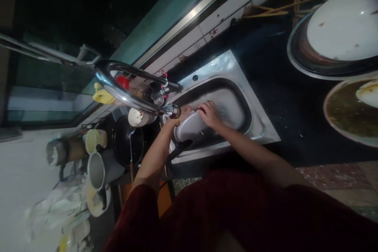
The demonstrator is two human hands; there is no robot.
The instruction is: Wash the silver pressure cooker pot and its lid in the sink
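Both my hands are over the steel sink [236, 69], close together beneath the tap [132, 104]. My left hand [183, 113] is partly behind the tap's spout, its fingers bent towards the right hand. My right hand [209, 113] has its fingers curled, and a small dark thing shows by its fingertips, too small to name. Below the hands a pale, rounded vessel [189, 126] with a black handle [180, 149] rests tilted in the sink's left part. I cannot tell whether the left hand grips its rim.
Left of the sink stand a black pan [122, 141] with a spatula in it, a white bowl [137, 118] and a grey pot [97, 171]. On the right counter are a large white bowl [339, 27] and a dish of brownish liquid [348, 120]. A window runs behind.
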